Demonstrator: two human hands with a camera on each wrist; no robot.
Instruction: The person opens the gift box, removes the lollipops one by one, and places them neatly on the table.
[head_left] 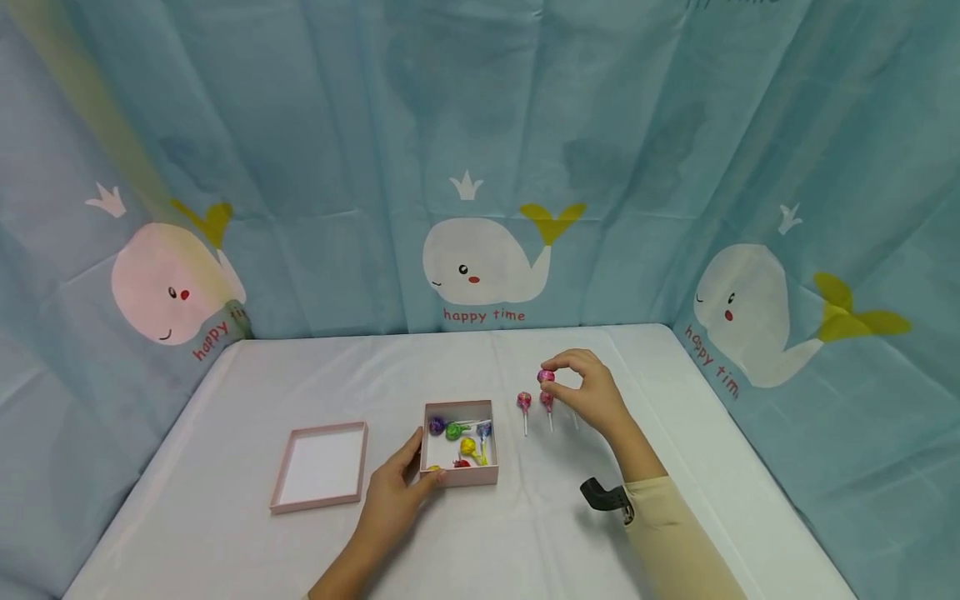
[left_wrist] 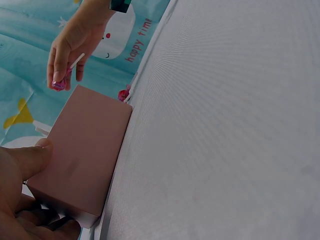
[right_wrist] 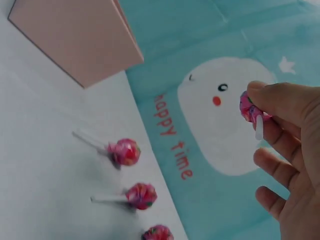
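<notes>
Backdrop writing: "happy time" in red under each whale (head_left: 483,262) on the blue curtain, the only readable text in sight.
Bench (head_left: 225,542): white cloth, lid (head_left: 321,465) lying open-side up, well left of the box.
Box (head_left: 459,477): pink, left hand (head_left: 393,492) curled round its near-left corner; purple, green, yellow, blue and red lollipops lie inside.
Sorted row: pink lollipops (head_left: 524,402) lie on the bench, just right of the box; three show in the right wrist view.
In hand: right hand (head_left: 588,392) pinches a pink lollipop (head_left: 546,376) above that row.
Progress: judging by this, pinks are coming out; other colours remain boxed.
</notes>
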